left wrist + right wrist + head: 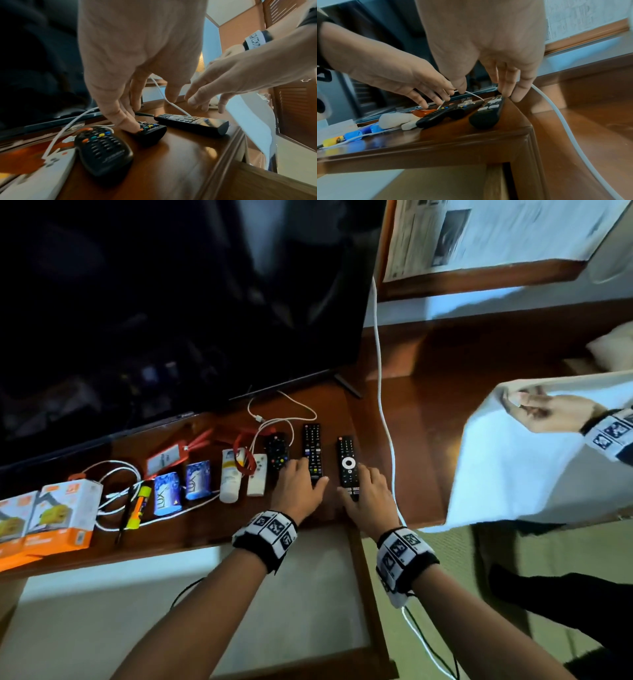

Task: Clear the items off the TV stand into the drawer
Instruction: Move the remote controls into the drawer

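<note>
On TV stand: L hand fingers spread, touching middle remote; R hand spread over right remote, contact unclear.

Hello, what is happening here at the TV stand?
A person is clearing the TV stand. The left hand reaches onto the middle black remote, its fingers touching it. The right hand comes down over the remote with the white ring button. Neither remote is lifted yet. The round remote, soap packs, tube, cables and orange boxes lie on top. The open drawer below holds none of them.
</note>
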